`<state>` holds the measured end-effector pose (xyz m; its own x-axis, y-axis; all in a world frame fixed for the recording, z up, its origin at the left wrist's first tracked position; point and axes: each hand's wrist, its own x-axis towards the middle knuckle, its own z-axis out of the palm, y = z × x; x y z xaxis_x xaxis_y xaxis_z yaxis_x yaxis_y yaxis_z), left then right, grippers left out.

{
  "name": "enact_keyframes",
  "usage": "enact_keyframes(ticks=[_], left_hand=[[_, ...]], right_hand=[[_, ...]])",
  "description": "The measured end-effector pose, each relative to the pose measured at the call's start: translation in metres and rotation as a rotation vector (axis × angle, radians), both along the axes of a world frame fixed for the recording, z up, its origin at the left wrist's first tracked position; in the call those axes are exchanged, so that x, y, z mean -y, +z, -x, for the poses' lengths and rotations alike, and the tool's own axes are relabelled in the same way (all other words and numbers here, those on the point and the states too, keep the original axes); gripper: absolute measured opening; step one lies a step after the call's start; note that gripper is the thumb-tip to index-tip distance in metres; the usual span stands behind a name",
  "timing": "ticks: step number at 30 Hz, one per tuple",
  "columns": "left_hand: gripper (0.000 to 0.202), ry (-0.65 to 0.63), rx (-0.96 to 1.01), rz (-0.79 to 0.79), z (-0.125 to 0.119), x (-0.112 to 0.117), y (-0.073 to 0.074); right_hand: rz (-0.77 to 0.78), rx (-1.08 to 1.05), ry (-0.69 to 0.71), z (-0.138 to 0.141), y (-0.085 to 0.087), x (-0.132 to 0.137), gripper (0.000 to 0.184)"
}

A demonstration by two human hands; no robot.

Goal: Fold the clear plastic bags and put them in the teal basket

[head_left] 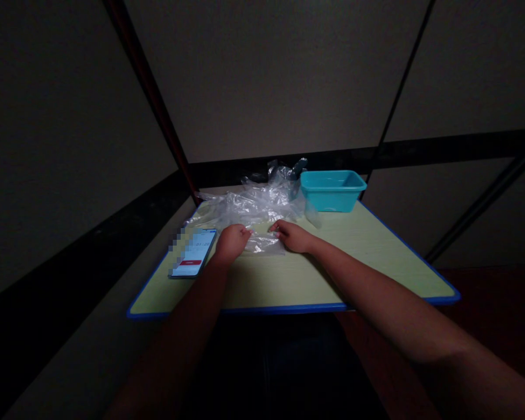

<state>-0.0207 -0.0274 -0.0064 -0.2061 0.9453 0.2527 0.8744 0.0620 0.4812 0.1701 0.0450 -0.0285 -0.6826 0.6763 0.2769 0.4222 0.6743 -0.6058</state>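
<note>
Head view: clear bag (265, 242) flat on the table (376, 259), held at both ends.
Left hand (231, 242) curled shut on its left end, right hand (294, 237) pinching the right end; long axis runs hand to hand, both equally near. Bag pile (251, 205) just behind, teal tub (332, 190) far right, phone (193, 254) beside left hand.

Both forearms reach from the bottom edge to mid-frame. The left grip (231, 242) is curled tight; the right grip (294, 236) lies knuckles-up, fingers bent.
</note>
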Motion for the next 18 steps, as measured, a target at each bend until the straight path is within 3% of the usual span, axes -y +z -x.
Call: enact_keyframes(ticks=[5, 12, 15, 18], left_hand=[[0.022, 0.003, -0.163, 0.082, -0.002, -0.0016, -0.0007], [0.024, 0.073, -0.219, 0.07, -0.0027, -0.0014, -0.0056], [0.024, 0.138, -0.224, -0.056, -0.0037, 0.0013, -0.0028], [0.022, 0.064, -0.221, -0.247, -0.0062, 0.0037, 0.0013]], right_hand=[[-0.024, 0.113, -0.052, -0.0024, 0.0071, 0.0053, 0.023], [-0.053, 0.126, -0.085, -0.001, 0.0071, 0.0077, 0.021], [-0.076, 0.138, -0.09, -0.0003, 0.006, 0.0075, 0.021], [-0.093, 0.148, -0.09, 0.0004, 0.0048, 0.0067, 0.022]])
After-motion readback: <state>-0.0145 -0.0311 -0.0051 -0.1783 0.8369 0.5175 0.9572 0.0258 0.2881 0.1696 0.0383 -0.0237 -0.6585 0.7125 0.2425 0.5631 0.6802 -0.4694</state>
